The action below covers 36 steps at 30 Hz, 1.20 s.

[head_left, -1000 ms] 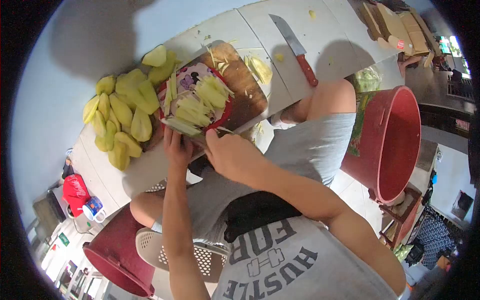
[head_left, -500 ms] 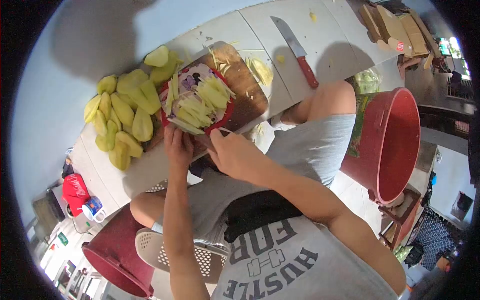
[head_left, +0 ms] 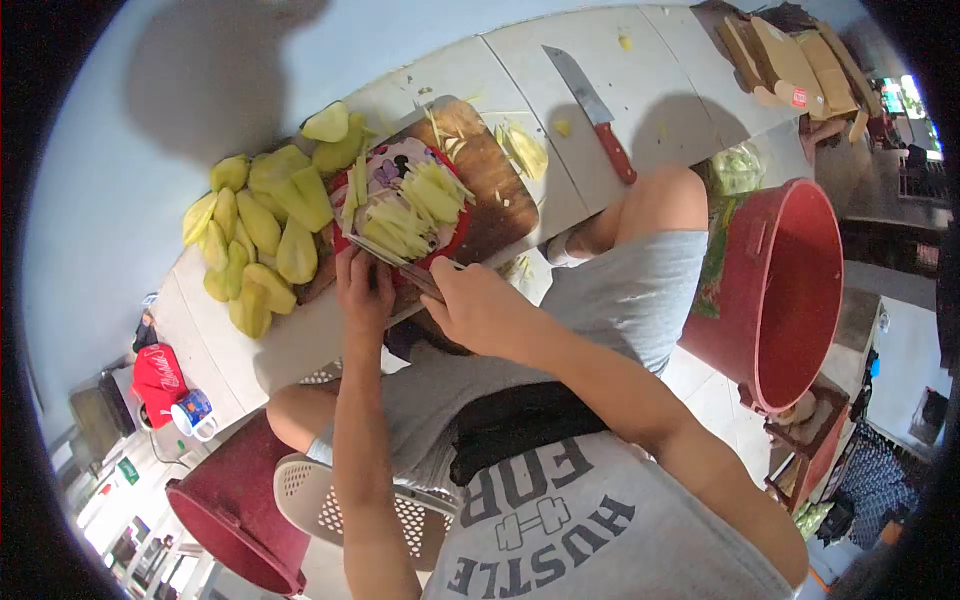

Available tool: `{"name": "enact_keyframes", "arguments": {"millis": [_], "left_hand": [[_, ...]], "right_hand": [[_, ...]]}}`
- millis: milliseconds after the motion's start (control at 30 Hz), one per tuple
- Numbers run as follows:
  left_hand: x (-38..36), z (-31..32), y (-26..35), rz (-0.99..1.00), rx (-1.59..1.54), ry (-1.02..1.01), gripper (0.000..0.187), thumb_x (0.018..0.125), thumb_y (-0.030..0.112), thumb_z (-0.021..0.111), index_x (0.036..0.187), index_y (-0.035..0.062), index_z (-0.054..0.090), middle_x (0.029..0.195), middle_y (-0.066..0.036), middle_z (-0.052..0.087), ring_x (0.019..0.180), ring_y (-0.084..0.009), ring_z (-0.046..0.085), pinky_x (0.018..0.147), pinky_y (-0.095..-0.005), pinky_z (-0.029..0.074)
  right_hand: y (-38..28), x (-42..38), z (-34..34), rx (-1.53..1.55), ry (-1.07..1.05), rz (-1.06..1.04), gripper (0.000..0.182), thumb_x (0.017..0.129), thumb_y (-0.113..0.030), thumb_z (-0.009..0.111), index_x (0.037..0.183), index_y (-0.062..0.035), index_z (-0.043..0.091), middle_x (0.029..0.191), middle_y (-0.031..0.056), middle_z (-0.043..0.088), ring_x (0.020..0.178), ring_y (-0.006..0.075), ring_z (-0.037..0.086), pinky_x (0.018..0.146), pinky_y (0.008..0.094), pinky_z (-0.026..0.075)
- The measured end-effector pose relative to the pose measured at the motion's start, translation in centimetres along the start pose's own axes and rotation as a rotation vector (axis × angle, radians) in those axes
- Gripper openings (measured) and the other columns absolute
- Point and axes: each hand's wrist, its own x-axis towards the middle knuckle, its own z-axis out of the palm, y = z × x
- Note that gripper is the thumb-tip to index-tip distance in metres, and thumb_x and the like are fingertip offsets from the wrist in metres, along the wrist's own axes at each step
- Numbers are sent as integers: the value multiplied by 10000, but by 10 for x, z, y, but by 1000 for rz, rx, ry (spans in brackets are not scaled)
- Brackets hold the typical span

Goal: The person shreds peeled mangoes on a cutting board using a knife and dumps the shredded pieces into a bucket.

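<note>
My right hand is closed round the handle of a knife at the near edge of the red-rimmed plate. The blade points left, close to the fingers of my left hand. Those fingers are bent at the plate's near edge; what they hold, if anything, is hidden. Pale green strips lie on the plate, which rests on a wooden cutting board. To the left is a pile of peeled green-yellow fruit.
A large knife with a red handle lies on the tiled counter. Red bins stand at the right and lower left. Cardboard is at the upper right. A blue mug stands at the left.
The knife blade now shows along the plate's near edge, where it was mostly hidden before. My right hand has shifted slightly right. The view has moved a little, shifting the fruit and plate right.
</note>
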Motion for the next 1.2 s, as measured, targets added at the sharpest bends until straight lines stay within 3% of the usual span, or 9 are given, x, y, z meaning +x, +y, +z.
{"name": "enact_keyframes", "arguments": {"millis": [100, 300, 567, 633, 767, 833, 1200], "left_hand": [[-2, 0, 1, -49, -18, 82, 227, 830, -48, 684, 1052, -22, 642, 1165, -203, 587, 995, -399, 625, 849, -430, 528], [-4, 1, -8, 17, -5, -20, 312, 835, 10, 727, 1138, 21, 658, 1222, -212, 575, 1065, -390, 607, 873, -415, 521], [1, 1, -6, 4, 43, -55, 310, 818, 35, 743, 1120, 29, 671, 1216, -208, 591, 1076, -401, 589, 924, -454, 490], [0, 2, -7, 2, 36, -47, 314, 814, 35, 745, 1120, 30, 672, 1207, -205, 596, 1067, -401, 589, 916, -455, 490], [2, 3, -6, 11, -1, -31, 297, 803, 30, 748, 1091, 27, 678, 1178, -190, 606, 1036, -399, 589, 891, -459, 494], [6, 1, -2, 19, 8, -34, 280, 798, 28, 749, 1068, 23, 678, 1164, -187, 609, 1030, -397, 589, 886, -459, 494], [4, 2, -6, 30, 8, -36, 247, 768, 6, 743, 1005, 14, 675, 1106, -181, 609, 1000, -396, 588, 859, -471, 497]], "right_hand": [[-10, -3, -17, -10, 29, 18, 308, 946, -245, 616, 988, 29, 481, 714, 306, 624, 726, 511, 636, 640, 571, 509], [3, -1, -14, -30, 50, 52, 320, 947, -255, 619, 1015, 28, 488, 714, 302, 629, 716, 510, 638, 622, 568, 511], [10, 6, -2, -35, 16, 36, 319, 959, -249, 600, 1019, 39, 478, 751, 311, 636, 721, 512, 637, 654, 571, 514], [4, 6, -6, -92, -29, 42, 349, 956, -257, 597, 1021, 71, 496, 766, 313, 653, 768, 494, 676, 693, 540, 573], [-4, 5, -1, -77, -31, 37, 343, 961, -250, 590, 1035, 68, 486, 793, 314, 655, 771, 490, 678, 691, 543, 573], [7, 6, 16, -78, 37, 22, 332, 952, -248, 609, 1012, 50, 475, 721, 311, 628, 702, 502, 642, 624, 562, 519], [-7, 15, -3, -91, 41, 13, 343, 940, -227, 617, 1028, 77, 484, 711, 314, 632, 738, 503, 651, 653, 564, 530]]}}
